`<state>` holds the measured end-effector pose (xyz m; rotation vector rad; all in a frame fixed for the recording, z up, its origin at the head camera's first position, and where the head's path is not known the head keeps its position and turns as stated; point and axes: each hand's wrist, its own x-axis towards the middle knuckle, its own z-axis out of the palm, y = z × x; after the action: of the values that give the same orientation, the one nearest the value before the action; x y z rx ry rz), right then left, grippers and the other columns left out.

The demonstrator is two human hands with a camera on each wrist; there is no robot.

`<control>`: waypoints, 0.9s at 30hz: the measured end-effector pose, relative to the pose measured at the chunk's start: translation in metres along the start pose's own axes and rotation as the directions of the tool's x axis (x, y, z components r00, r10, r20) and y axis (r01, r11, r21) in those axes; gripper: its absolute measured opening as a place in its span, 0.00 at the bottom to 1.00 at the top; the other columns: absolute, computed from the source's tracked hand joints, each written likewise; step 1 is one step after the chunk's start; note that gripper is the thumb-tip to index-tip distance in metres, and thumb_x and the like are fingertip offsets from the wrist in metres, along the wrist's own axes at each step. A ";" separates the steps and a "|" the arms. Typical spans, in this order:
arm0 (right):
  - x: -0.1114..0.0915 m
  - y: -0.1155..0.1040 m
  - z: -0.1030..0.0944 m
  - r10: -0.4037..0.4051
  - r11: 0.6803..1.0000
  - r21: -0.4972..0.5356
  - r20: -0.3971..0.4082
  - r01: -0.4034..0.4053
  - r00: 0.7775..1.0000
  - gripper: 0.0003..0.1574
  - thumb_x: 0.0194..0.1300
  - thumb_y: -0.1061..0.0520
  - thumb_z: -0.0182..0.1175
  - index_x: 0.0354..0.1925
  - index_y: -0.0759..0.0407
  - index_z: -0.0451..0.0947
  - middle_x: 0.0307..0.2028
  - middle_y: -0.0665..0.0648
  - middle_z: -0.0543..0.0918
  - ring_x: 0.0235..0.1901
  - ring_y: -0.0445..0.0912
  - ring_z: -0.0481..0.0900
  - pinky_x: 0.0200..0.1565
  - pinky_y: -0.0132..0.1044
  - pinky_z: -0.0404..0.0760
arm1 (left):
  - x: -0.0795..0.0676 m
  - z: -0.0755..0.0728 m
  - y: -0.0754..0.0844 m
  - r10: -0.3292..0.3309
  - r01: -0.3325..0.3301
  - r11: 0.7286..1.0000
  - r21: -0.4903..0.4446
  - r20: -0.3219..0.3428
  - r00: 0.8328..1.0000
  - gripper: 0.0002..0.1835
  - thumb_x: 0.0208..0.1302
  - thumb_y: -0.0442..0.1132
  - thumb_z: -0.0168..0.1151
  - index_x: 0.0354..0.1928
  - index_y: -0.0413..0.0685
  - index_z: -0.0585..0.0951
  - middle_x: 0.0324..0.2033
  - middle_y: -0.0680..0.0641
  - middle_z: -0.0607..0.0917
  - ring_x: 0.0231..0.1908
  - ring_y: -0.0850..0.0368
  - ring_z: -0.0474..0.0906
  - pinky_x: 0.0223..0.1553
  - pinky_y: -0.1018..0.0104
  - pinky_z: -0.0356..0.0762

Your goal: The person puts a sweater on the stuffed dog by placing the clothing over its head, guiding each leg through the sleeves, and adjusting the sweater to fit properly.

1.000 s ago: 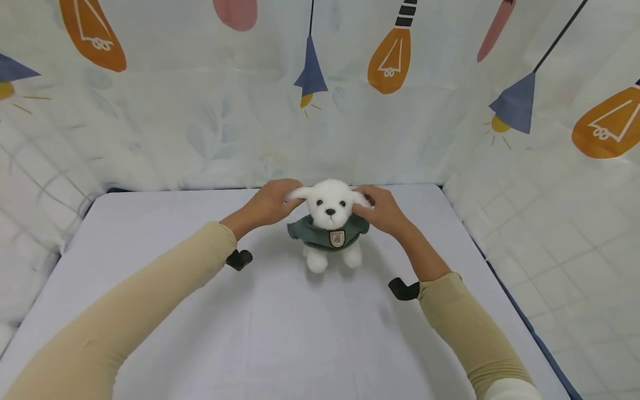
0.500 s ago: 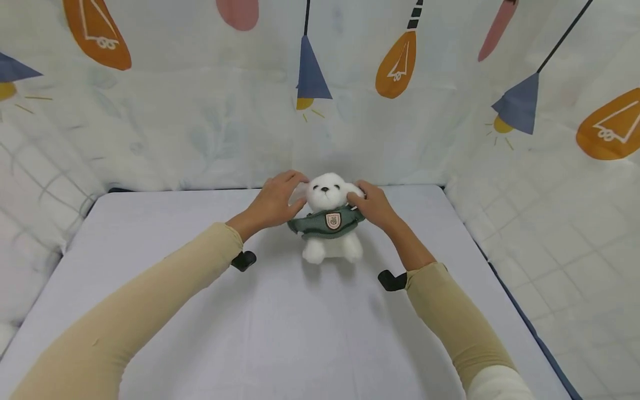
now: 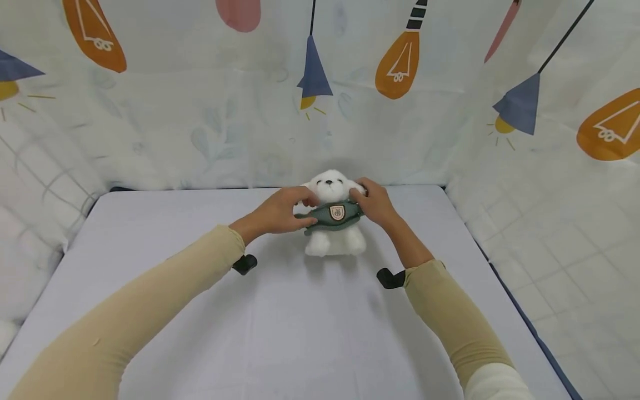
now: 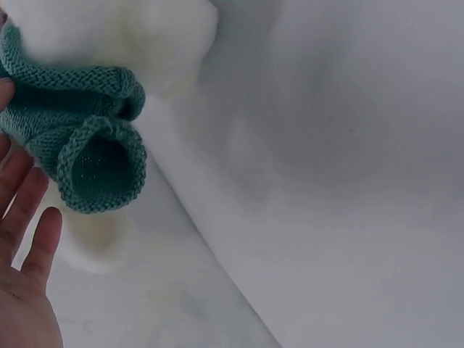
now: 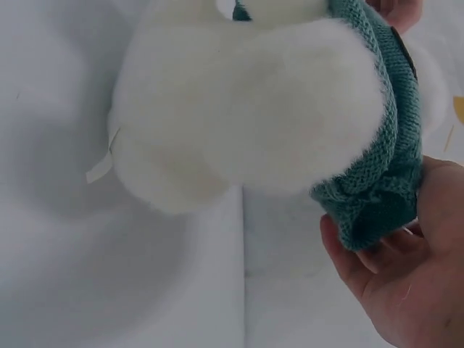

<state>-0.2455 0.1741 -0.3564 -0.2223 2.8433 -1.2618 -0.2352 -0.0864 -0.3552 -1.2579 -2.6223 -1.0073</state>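
L hand (image 3: 286,211) fwd, R hand (image 3: 376,205) fwd & curled

On camera I see a white plush dog (image 3: 328,191), green knitted sweater (image 3: 324,215) and white backdrop (image 3: 250,139) printed with orange bulbs (image 3: 390,75).

The plush dog (image 5: 246,109) had a deep, matt, fluffy pile, and its sweater (image 3: 324,215) was coarse knitted cloth with visible loops. The table cover (image 3: 300,316) looked smooth, dull and faintly creased, while the sleeves (image 3: 150,294) were matt cloth. The wall sheet (image 3: 250,111) was lightly wrinkled with a slight sheen.
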 end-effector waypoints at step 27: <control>-0.015 -0.006 0.009 -0.210 0.964 -0.129 0.179 0.234 0.961 0.34 0.57 0.53 0.70 0.60 0.53 0.70 0.58 0.55 0.72 0.55 0.50 0.73 0.55 0.49 0.78 | 0.011 0.002 -0.003 -0.158 0.163 0.983 -0.090 0.054 0.986 0.22 0.57 0.47 0.71 0.48 0.44 0.76 0.36 0.44 0.74 0.37 0.52 0.69 0.41 0.62 0.69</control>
<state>-0.2298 0.1660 -0.3586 -0.6361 2.8317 -1.0045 -0.2441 -0.0793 -0.3550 -1.1145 -2.7805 -1.1515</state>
